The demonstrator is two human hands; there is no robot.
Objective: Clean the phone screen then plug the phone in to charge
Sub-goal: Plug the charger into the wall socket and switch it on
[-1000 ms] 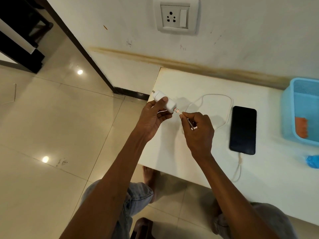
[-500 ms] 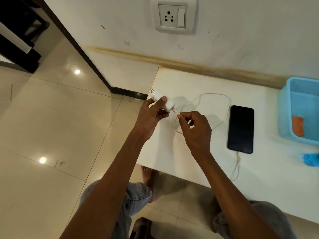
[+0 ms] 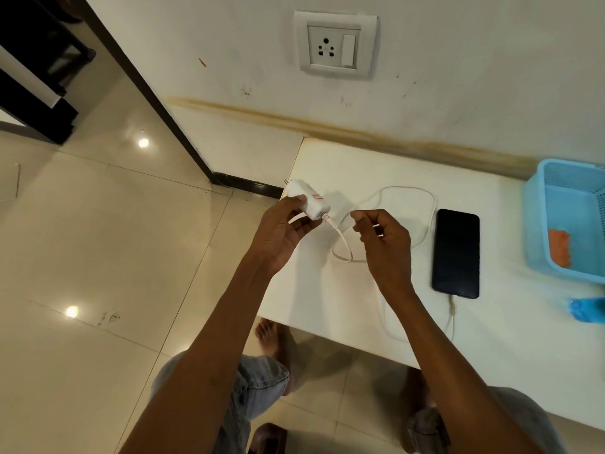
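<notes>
Black slab phone point(image 3: 455, 253) flat on white tabletop point(image 3: 343, 309), face up, white cable point(image 3: 406, 194) already seated in its near end. Left of phone: white plastic charger adapter point(image 3: 307, 203) gripped by left hand point(image 3: 281, 232), cable's other end plugged in. Right hand point(image 3: 383, 244) just beside, fingers loosely curled, seemingly empty. Above phone: white wall socket point(image 3: 335, 45), vacant. Probably left: adapter into socket, switch on. Screen cleaning unverifiable.

Only one view here, a wide-angle head cam looking forward and steeply down, so close that both forearms run in from the bottom edge. It faces the wall socket point(image 3: 335, 44) at the top, with the white table point(image 3: 327, 306) under it and floor tiles point(image 3: 82, 240) filling the left.
</notes>
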